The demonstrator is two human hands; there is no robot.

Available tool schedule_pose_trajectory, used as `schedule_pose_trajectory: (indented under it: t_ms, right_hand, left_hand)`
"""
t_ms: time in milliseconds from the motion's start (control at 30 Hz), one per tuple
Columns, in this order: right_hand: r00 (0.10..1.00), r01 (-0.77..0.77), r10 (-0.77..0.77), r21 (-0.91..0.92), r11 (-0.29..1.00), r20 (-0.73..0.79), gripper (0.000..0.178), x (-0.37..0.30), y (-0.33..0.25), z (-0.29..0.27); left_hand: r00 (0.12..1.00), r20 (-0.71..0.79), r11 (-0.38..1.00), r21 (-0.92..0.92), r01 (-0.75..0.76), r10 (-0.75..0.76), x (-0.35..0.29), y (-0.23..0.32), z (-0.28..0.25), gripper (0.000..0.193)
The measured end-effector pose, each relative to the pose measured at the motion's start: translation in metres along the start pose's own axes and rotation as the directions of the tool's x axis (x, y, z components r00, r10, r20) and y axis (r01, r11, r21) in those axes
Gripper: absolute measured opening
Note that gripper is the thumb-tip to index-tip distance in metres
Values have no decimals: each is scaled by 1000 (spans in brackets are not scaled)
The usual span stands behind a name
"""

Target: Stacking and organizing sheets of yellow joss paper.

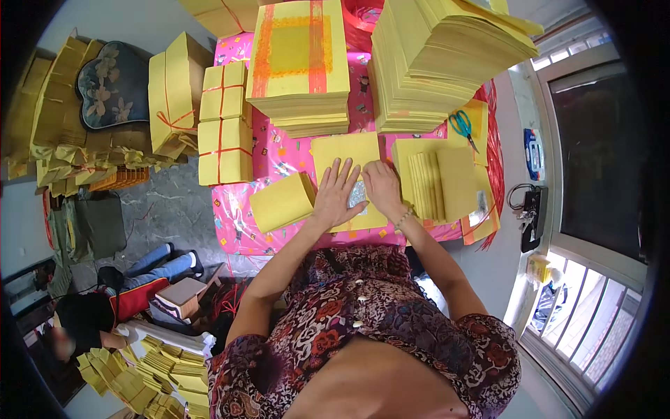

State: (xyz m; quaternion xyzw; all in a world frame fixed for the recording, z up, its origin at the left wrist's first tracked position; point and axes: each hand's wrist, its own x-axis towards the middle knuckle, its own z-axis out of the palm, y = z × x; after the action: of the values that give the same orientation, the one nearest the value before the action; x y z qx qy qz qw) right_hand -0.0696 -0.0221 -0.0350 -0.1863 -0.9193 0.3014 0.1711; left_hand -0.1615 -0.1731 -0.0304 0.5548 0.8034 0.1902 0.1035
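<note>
In front of me on the table lies a yellow paper sheet (345, 146) with a silver foil patch (357, 198) showing between my hands. My left hand (336, 197) rests flat on the sheet, fingers stretched out, its thumb across the foil. At the sheet's right side my right hand (382, 187) has its fingers curled together and turned down; what they hold, if anything, is hidden. A folded yellow paper stack (283, 202) is left of my left hand. Close to the right hand stands a row of folded yellow papers (427, 185).
Tall yellow paper stacks (300, 112) (419, 91) stand at the back of the pink-covered table (241, 241). Red-tied bundles (225, 150) line its left edge. Teal-handled scissors (462, 124) lie at right. Another person (84, 314) is at lower left, beside more folded papers (167, 366).
</note>
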Motion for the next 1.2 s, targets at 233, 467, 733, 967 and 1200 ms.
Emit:
schedule_pose_trajectory:
  t_ms: [233,467,733,967,1200]
  right_hand:
    - [997,20,-24,-54,998,-67,11,-3,13,13]
    - [999,24,-24,8,1000,-41,21,-5,12,13]
    - [1000,4,-5,-72,997,-10,26,-7,11,13]
    - [978,210,-209,-72,975,19,40,-2,7,-6]
    - [960,272,-278,-114,956,-40,30,-4,11,-7]
  left_hand:
    - [1000,26,1000,-20,-4,5,3,-4,-3,89]
    - [993,117,999,36,19,-23,-5,-11,-13,88]
    - [992,127,1000,28,9,-13,-6,-18,-8,86]
    - [999,47,947,-321,21,-6,-3,-40,-14,67]
    - [829,-298,869,-310,385,-473,11,-22,-42,60]
